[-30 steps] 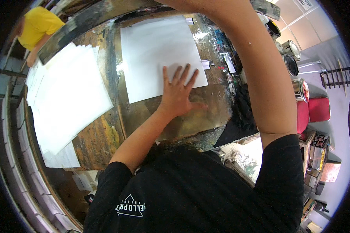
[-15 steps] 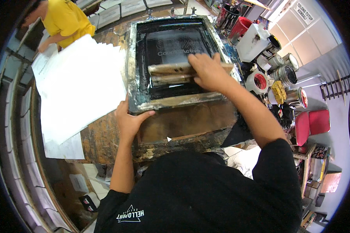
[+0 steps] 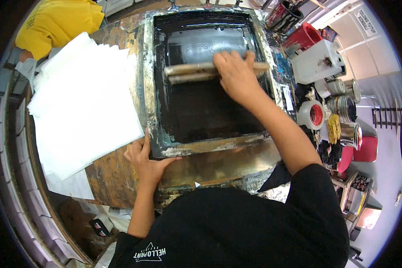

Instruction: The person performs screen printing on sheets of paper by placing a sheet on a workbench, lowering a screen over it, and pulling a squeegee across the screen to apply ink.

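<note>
A silkscreen frame (image 3: pixel 201 147), paint-spattered, lies on the worktable with black ink spread over its mesh (image 3: pixel 210 111). My right hand (image 3: pixel 237 76) is closed around a wooden squeegee (image 3: pixel 190 69) that lies crosswise over the mesh, somewhat beyond its middle. The squeegee looks blurred, and its lower edge is hard to make out. At the frame's near left corner is my left hand (image 3: pixel 146 163), fingers spread: the thumb lies along the near edge and the index finger points up the left side. Beyond the squeegee the mesh shines with faint lettering.
White paper sheets (image 3: pixel 85 107) lie in a fanned stack left of the frame. A person in a yellow shirt (image 3: pixel 62 22) is at the far left. To the right stand a white jerrycan (image 3: pixel 315 62), a red bucket (image 3: pixel 301 38) and several ink cans (image 3: pixel 341 107). Racks (image 3: pixel 15 178) line the left.
My right hand has pushed the squeegee away from me across the mesh, leaving black ink on the near side. My left hand stays at the corner. The whole view has shifted.
</note>
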A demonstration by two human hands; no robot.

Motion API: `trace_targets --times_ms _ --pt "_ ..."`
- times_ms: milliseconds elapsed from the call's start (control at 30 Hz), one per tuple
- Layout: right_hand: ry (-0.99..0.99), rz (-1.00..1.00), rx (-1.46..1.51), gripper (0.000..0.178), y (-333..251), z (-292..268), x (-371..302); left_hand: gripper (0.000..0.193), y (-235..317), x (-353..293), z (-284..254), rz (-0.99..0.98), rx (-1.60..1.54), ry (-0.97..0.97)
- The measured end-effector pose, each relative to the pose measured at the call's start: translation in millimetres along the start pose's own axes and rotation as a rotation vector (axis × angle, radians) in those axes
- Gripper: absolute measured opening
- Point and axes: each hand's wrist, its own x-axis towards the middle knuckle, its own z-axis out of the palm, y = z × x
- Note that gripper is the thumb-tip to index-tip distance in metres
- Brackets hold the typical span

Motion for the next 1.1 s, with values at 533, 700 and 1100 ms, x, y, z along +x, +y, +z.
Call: trace_targets --times_ms 533,700,1100 --pt "-0.088 -0.118 -0.079 0.053 48.5 -11.1 78.1 0.126 4.9 2.8 -7.1 0.031 -0.173 0.098" --pt "-0.034 -0.204 0.106 0.042 -3.4 -74.4 -64.6 0.121 25.8 5.4 -9.0 -0.006 -0.398 0.171" --pt "0.453 -0.016 -0.039 0.046 -15.3 -213.9 -2.8 0.07 54.3 169.5 -49.3 0.403 -1.117 0.755"
